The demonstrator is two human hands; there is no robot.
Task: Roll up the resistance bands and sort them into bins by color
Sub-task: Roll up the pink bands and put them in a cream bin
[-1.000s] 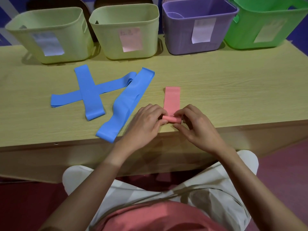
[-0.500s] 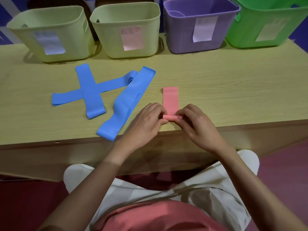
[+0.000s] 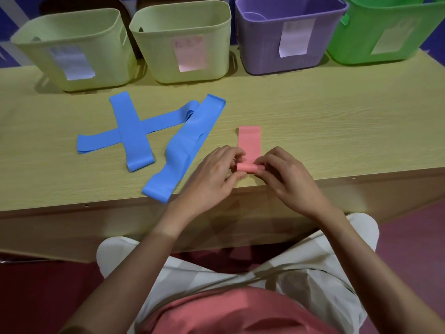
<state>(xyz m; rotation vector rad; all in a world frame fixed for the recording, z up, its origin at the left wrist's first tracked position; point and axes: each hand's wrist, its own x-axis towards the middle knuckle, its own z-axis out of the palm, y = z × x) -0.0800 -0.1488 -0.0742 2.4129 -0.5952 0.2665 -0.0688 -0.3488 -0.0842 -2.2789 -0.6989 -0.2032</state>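
My left hand and right hand pinch the half-rolled pink band near the table edge; if my fingers slacken, I reckon the stretchy roll springs loose.

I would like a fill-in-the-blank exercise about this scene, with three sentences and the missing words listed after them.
1. Both the left hand and the right hand hold the partly rolled ____ resistance band.
2. The number of blue resistance bands lying flat on the table is ____.
3. The bin that stands between the second pale green bin and the bright green bin is ____ in color.

Missing words: pink; three; purple
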